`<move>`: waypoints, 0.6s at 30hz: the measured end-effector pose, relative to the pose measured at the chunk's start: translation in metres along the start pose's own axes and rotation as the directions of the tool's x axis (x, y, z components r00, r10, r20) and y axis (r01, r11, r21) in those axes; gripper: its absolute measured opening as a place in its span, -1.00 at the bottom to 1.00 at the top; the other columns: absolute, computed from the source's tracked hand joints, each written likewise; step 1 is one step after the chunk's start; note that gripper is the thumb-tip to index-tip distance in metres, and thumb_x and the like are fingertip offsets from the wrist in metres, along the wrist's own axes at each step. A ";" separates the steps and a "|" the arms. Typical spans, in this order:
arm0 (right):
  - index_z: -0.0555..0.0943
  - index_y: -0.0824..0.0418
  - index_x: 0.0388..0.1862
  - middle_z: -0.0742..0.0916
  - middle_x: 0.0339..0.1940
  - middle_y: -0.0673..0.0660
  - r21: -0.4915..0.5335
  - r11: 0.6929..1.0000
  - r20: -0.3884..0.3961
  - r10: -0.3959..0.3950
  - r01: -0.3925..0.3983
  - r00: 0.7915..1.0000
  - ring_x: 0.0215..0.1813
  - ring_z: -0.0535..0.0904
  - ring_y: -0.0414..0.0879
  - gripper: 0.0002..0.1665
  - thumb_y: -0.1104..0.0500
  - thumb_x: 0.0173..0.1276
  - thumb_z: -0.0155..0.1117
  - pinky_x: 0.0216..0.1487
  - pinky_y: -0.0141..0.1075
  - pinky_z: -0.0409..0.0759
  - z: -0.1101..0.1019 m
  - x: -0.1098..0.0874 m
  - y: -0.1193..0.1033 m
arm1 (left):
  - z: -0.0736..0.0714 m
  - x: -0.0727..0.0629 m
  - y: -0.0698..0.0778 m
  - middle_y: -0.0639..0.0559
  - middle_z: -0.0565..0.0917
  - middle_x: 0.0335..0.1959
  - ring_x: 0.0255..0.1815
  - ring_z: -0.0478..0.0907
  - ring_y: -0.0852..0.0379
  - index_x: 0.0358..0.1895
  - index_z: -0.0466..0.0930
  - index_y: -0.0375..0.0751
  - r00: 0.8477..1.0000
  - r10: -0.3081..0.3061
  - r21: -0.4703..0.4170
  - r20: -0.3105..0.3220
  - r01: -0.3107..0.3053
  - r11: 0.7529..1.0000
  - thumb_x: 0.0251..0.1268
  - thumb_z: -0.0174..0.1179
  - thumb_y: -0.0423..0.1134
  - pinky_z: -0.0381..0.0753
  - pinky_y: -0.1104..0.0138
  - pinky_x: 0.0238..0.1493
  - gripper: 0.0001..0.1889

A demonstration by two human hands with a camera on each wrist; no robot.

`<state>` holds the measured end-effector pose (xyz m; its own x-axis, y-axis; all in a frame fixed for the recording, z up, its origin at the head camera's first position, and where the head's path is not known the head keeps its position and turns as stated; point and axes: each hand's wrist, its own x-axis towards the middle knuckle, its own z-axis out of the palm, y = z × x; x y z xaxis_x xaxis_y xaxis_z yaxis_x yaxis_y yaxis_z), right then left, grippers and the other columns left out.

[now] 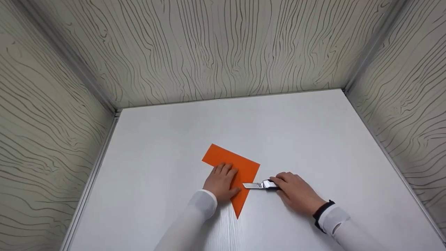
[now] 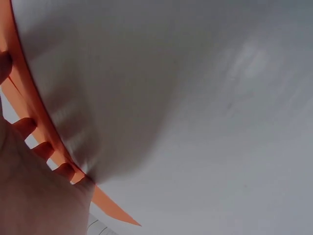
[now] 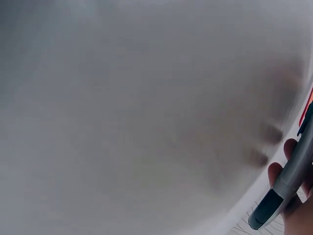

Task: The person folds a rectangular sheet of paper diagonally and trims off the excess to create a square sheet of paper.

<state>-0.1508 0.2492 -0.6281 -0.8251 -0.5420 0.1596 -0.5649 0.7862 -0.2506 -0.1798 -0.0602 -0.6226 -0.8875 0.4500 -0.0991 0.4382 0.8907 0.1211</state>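
An orange sheet of paper (image 1: 245, 167), with a rectangular end at the upper left and a narrow point toward me, lies on the white table (image 1: 167, 146). My left hand (image 1: 221, 181) presses it down with spread, nearly straight fingers, the thumb near its lower part. In the left wrist view the paper (image 2: 29, 93) runs under the fingertips. My right hand (image 1: 296, 191) grips a utility knife (image 1: 271, 184), its blade out and pointing left, the tip overlapping the paper's right edge. The right wrist view shows the grey knife handle (image 3: 288, 176) along the fingers.
Wood-grain patterned panels stand around the table: a back wall (image 1: 216, 48), a left wall (image 1: 45, 139) and a right wall (image 1: 411, 97). Grey metal rails (image 1: 92, 174) run along the table's sides. A black band (image 1: 322, 216) circles my right wrist.
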 end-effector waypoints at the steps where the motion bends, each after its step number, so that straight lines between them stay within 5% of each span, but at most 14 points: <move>1: 0.61 0.11 0.33 0.63 0.12 0.01 -0.002 1.000 -0.001 -0.005 0.005 1.000 0.10 0.55 -0.09 -0.49 0.14 0.42 0.38 0.15 -0.12 0.59 0.000 -0.001 0.000 | 0.000 0.000 0.000 -0.01 0.29 0.55 0.58 0.14 -0.11 0.55 0.31 0.02 1.000 0.001 0.004 -0.004 -0.001 1.000 0.42 0.13 0.29 0.11 0.04 0.56 -0.26; 10: 0.62 0.13 0.31 0.64 0.09 0.01 0.006 1.000 -0.005 -0.030 0.030 1.000 0.06 0.54 -0.09 -0.51 0.17 0.42 0.37 0.12 -0.13 0.58 0.000 -0.001 0.000 | -0.003 0.004 0.003 -0.01 0.35 0.50 0.55 0.20 -0.09 0.54 0.34 0.06 0.999 -0.049 -0.088 -0.006 0.048 0.995 0.44 0.22 0.10 0.30 0.09 0.48 -0.34; 18: 0.60 0.12 0.35 0.63 0.11 0.00 0.009 0.999 0.004 -0.042 0.042 0.999 0.11 0.53 -0.08 -0.49 0.16 0.43 0.36 0.19 -0.12 0.56 -0.001 -0.004 0.001 | -0.004 0.005 -0.011 -0.02 0.32 0.49 0.53 0.19 -0.09 0.54 0.36 0.14 1.000 0.018 -0.067 0.011 -0.018 0.998 0.42 0.09 0.01 0.34 0.12 0.46 -0.38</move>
<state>-0.1476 0.2525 -0.6281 -0.8006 -0.5756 0.1666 -0.5989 0.7600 -0.2524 -0.1892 -0.0681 -0.6209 -0.8775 0.4672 -0.1081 0.4433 0.8763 0.1886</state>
